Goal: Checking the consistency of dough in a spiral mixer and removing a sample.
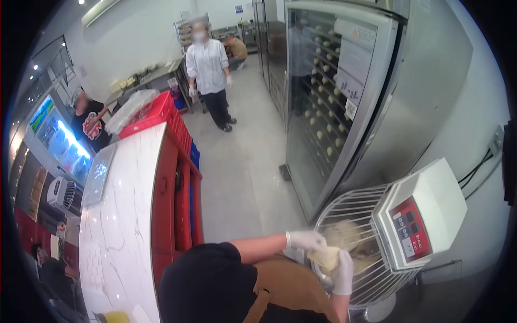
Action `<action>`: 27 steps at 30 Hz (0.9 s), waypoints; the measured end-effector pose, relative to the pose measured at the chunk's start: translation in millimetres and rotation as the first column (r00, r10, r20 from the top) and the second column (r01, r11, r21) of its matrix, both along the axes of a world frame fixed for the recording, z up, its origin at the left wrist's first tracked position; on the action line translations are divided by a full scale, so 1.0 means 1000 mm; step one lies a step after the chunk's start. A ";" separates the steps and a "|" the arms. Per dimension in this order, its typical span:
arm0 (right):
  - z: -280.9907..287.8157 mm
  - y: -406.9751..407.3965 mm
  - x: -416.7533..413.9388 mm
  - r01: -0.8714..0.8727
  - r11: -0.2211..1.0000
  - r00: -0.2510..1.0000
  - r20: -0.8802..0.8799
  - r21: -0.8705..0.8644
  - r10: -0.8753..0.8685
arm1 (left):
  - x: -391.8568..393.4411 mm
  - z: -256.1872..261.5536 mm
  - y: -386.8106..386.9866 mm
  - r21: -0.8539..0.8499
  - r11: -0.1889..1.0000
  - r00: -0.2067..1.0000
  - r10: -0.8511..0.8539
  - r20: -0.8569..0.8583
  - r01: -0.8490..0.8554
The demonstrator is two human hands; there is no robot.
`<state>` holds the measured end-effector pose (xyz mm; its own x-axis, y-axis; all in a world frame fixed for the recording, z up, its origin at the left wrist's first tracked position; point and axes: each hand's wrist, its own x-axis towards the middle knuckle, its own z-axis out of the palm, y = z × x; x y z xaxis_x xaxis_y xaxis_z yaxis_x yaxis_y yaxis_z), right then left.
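Note:
Both hands wear thin white gloves and hold a pale yellow piece of dough [324,258] between them, just outside the wire guard of a white mixer [424,218]. The fingers of my left hand [306,240] grip its upper left side. My right hand [343,272] clasps its right side, fingers pointing up. Behind the wire guard [383,260], more dough [345,236] lies in the mixer bowl. A red control panel [410,230] with buttons is on the mixer head.
A glass-door cabinet [315,121] with dough balls on racks stands beyond the mixer. At left is a marble-topped counter [121,226] with red crates [149,117]. A person in white [208,66] stands in the aisle; others are at the back and left.

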<state>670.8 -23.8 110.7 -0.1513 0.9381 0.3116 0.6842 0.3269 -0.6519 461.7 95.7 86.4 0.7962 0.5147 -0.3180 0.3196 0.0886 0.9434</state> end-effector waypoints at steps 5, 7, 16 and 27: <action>-0.017 0.009 -0.006 -0.400 0.819 0.176 -0.911 -0.411 -0.372 | 0.002 -0.011 0.027 -0.059 0.994 0.980 0.100 0.171 -0.091; -0.032 0.011 -0.002 -0.390 0.832 0.251 -0.915 -0.395 -0.316 | 0.004 -0.030 0.041 0.176 0.974 0.952 0.089 0.294 -0.145; -0.030 0.006 0.015 -0.213 0.866 -0.090 -0.874 -0.452 -0.478 | 0.020 0.002 0.019 -0.284 0.877 0.866 0.452 0.212 -0.388; -0.023 -0.020 0.037 -0.017 0.881 -0.143 -0.871 -0.473 -0.471 | 0.028 0.009 0.009 -0.269 0.897 0.915 0.389 0.108 -0.350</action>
<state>708.2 -43.9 88.0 0.3140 0.8810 -0.3538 -0.7482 0.0002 -0.6635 489.5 104.3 95.4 0.6121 0.7056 -0.3571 0.0714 0.4004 0.9135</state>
